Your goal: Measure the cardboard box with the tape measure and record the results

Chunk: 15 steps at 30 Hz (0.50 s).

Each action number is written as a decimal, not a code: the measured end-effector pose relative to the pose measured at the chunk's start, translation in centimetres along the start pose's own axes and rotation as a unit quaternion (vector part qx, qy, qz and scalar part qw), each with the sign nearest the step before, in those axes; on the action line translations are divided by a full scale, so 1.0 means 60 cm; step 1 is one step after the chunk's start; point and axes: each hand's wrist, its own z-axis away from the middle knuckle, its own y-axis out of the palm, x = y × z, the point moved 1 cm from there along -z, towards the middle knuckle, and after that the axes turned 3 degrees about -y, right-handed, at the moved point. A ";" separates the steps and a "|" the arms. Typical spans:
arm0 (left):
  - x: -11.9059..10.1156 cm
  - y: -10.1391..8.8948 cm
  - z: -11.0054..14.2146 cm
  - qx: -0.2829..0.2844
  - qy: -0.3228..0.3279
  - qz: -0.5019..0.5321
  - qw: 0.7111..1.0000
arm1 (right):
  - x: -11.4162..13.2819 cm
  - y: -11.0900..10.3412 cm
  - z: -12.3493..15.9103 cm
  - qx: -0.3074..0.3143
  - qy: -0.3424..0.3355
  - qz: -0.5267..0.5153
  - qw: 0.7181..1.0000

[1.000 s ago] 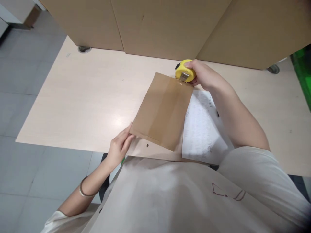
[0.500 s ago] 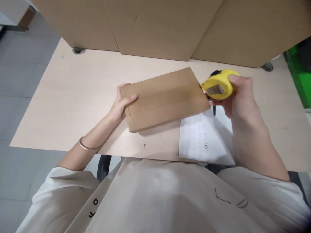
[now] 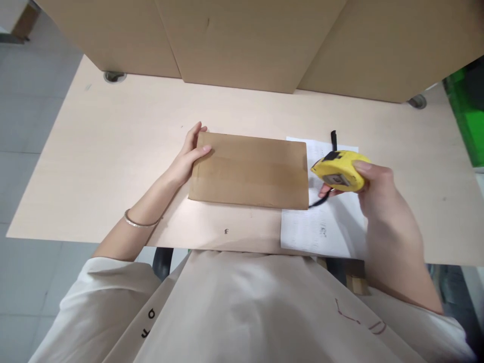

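Note:
A flat brown cardboard box (image 3: 249, 171) lies lengthwise across the table in front of me. My left hand (image 3: 191, 151) grips its left end, thumb on the top face and fingers round the far left corner. In my right hand (image 3: 372, 186) is a yellow tape measure (image 3: 342, 171), held just off the box's right end. A black strap (image 3: 319, 201) hangs from the tape measure's side. Under the box's right end and the tape measure lies a printed sheet of paper (image 3: 321, 232) with some handwriting.
Large cardboard panels (image 3: 242, 45) stand along the back of the pale wooden table (image 3: 94, 176). Cable holes (image 3: 114, 76) sit near the back corners. A black pen-like item (image 3: 333, 140) shows beyond the tape measure. Something green (image 3: 463, 121) stands off the right edge.
The box has turned from a tilt to lie nearly level with the table edge. My right hand has moved the tape measure nearer to me, a little away from the box's corner.

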 end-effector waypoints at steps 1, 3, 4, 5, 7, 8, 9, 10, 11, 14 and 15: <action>0.008 -0.007 0.002 0.004 0.003 0.000 1.000 | 0.015 0.004 -0.002 0.006 -0.022 0.011 1.000; 0.020 -0.016 0.008 0.014 0.002 0.002 1.000 | 0.047 0.030 -0.015 0.050 -0.054 0.008 0.997; 0.023 -0.018 0.010 0.018 0.004 0.002 1.000 | 0.065 0.052 -0.026 0.078 -0.071 -0.008 0.994; 0.025 -0.017 0.012 0.020 0.008 0.002 1.000 | 0.081 0.080 -0.040 0.125 -0.070 -0.009 0.990; 0.025 -0.013 0.014 0.020 0.023 0.000 1.000 | 0.110 0.148 -0.076 0.217 -0.078 0.006 0.973; 0.024 -0.009 0.013 0.018 0.032 0.000 0.999 | 0.123 0.184 -0.096 0.253 -0.087 0.015 0.963; 0.022 -0.005 0.013 0.018 0.041 0.000 0.999 | 0.133 0.220 -0.116 0.283 -0.096 0.026 0.954; 0.019 0.000 0.012 0.018 0.051 0.003 0.999 | 0.142 0.255 -0.136 0.310 -0.107 0.041 0.944; 0.017 0.004 0.011 0.018 0.061 0.009 0.998 | 0.149 0.288 -0.154 0.340 -0.114 0.063 0.931; 0.014 0.014 0.008 0.022 0.087 0.029 0.996 | 0.163 0.356 -0.195 0.352 -0.115 0.125 0.920; 0.015 0.016 0.007 0.026 0.095 0.034 0.995 | 0.168 0.367 -0.202 0.353 -0.112 0.142 0.918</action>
